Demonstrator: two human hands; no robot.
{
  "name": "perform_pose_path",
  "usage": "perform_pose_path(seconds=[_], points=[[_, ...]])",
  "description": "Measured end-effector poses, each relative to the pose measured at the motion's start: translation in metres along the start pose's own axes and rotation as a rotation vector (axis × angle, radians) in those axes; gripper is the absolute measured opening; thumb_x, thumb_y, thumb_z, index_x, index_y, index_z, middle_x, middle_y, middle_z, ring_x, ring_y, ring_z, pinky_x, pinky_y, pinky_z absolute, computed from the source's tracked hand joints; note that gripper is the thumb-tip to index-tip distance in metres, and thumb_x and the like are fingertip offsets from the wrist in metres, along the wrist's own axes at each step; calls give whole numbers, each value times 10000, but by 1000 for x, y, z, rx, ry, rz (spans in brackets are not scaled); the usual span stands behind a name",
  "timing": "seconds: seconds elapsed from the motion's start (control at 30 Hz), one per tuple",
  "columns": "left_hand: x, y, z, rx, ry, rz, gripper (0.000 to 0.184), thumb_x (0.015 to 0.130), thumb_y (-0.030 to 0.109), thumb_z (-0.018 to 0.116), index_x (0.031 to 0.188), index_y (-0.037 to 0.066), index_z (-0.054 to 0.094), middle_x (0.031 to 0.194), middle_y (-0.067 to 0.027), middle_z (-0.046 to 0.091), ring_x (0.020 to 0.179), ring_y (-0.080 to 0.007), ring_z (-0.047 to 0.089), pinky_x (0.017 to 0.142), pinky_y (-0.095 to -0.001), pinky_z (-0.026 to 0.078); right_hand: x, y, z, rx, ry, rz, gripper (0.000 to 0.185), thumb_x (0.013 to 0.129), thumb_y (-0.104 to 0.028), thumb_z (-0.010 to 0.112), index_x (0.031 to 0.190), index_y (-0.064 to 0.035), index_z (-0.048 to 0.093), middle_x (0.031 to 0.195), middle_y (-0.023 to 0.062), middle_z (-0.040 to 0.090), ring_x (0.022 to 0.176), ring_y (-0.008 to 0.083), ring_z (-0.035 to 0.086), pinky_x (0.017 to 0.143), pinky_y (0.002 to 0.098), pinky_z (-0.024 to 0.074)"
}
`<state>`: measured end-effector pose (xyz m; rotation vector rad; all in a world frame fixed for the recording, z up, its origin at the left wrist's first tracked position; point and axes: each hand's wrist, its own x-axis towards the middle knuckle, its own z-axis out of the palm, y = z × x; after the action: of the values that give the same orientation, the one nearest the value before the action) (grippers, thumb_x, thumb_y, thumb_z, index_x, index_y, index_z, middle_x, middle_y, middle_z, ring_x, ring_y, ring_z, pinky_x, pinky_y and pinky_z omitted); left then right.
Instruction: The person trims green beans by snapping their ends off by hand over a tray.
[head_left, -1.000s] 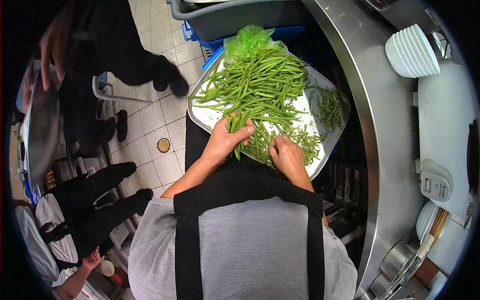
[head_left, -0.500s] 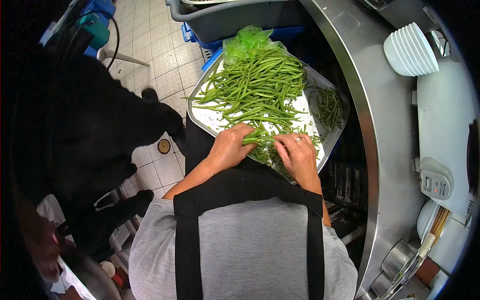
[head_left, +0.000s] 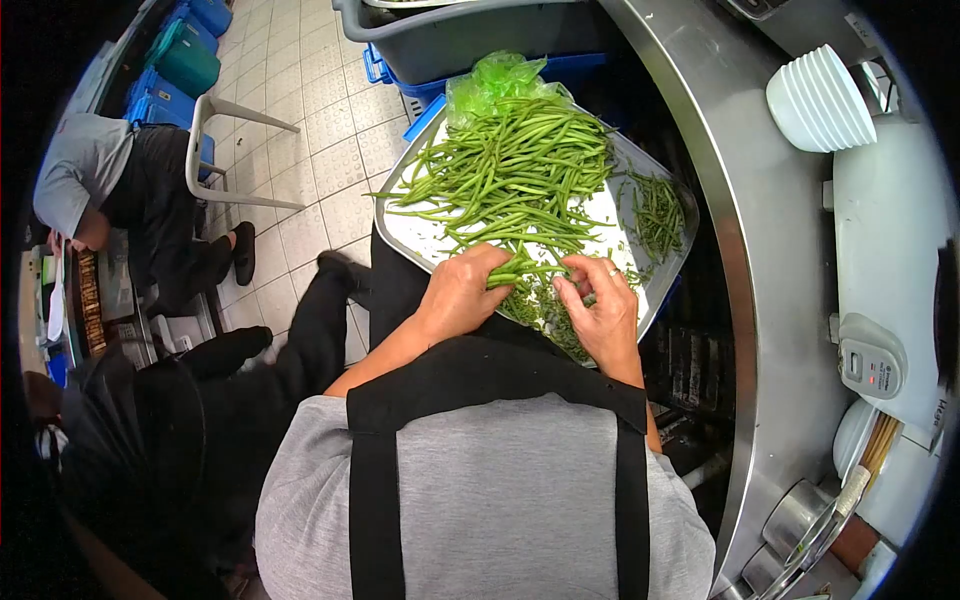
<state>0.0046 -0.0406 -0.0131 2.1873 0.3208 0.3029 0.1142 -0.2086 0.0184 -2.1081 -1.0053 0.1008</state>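
Two bare hands work low over a large metal tray (head_left: 398, 232) of green beans, seen from the wearer's head. The left hand (head_left: 460, 292) is closed around a small bunch of green beans (head_left: 520, 270), whose ends point toward the right hand (head_left: 606, 308). The right hand, with a ring (head_left: 614, 272) on one finger, is curled at those ends, its thumb and forefinger narrowly spaced—whether they grip a bean, I cannot tell.

Beyond the hands, a heap of long green beans (head_left: 510, 165) covers much of the tray, with a crumpled green plastic bag (head_left: 500, 85) at its far end. Small green trimmings (head_left: 530, 308) lie beneath and between the hands; a darker pile of stem ends (head_left: 657, 215) sits in the tray's right corner.

The wearer has a grey shirt (head_left: 510, 490) and a black apron (head_left: 480, 375). To the right curves a stainless steel counter (head_left: 765, 240) with a leaning stack of white bowls (head_left: 822, 100) near its far end. A grey tub (head_left: 480, 38) stands beyond the tray. To the left, on a tiled floor (head_left: 330, 160), are a pale stool (head_left: 250, 200) and people in dark trousers—one near, one farther off.
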Motion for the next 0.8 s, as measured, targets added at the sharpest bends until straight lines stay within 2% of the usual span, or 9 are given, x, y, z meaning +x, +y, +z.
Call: perform_pose_path(seconds=[0.47, 0.57, 0.67, 0.7, 0.77, 0.8], points=[[-1, -1, 2, -16, -9, 28, 238, 709, 75, 710, 928, 30, 629, 868, -136, 622, 802, -351, 618, 673, -398, 497, 2, 3, 0, -129, 57, -209, 136, 788, 43, 605, 908, -20, 604, 796, 115, 589, 641, 258, 571, 584, 338, 460], [-3, -1, 7, -30, -7, 61, 248, 702, 75, 715, 929, 31, 627, 880, -135, 623, 808, -348, 618, 673, -401, 496, -2, 9, 6, -103, 95, -132, 93, 824, 29, 577, 905, -16, 574, 781, 102, 561, 634, 221, 566, 578, 324, 455], [-1, -1, 1, 23, -33, 26, 239, 721, 74, 712, 939, 29, 626, 886, -139, 619, 790, -346, 614, 661, -380, 496, -6, 12, -1, 177, 147, 66, 117, 827, -20, 592, 942, -28, 575, 818, 111, 570, 716, 261, 557, 659, 342, 446], [-1, 0, 1, -37, 33, 20, 229, 743, 80, 707, 950, 25, 627, 871, -125, 620, 763, -321, 616, 647, -365, 491, -4, 13, -2, 285, 208, 106, 72, 847, -44, 600, 908, -15, 574, 789, 101, 561, 690, 224, 544, 643, 315, 436], [-1, 0, 0, -156, 159, 11, 211, 786, 92, 697, 970, 16, 627, 840, -96, 623, 710, -272, 619, 618, -334, 482, -1, 11, -7, 263, 183, 110, 63, 854, -60, 607, 876, -8, 578, 771, 96, 561, 671, 213, 537, 628, 304, 433], [0, 0, -1, -312, 178, -52, 202, 809, 103, 686, 979, 11, 629, 827, -73, 616, 690, -229, 601, 607, -312, 472, 0, 10, -10, 252, 170, 111, 70, 858, -68, 610, 861, -5, 580, 761, 94, 561, 661, 207, 533, 621, 299, 432]])
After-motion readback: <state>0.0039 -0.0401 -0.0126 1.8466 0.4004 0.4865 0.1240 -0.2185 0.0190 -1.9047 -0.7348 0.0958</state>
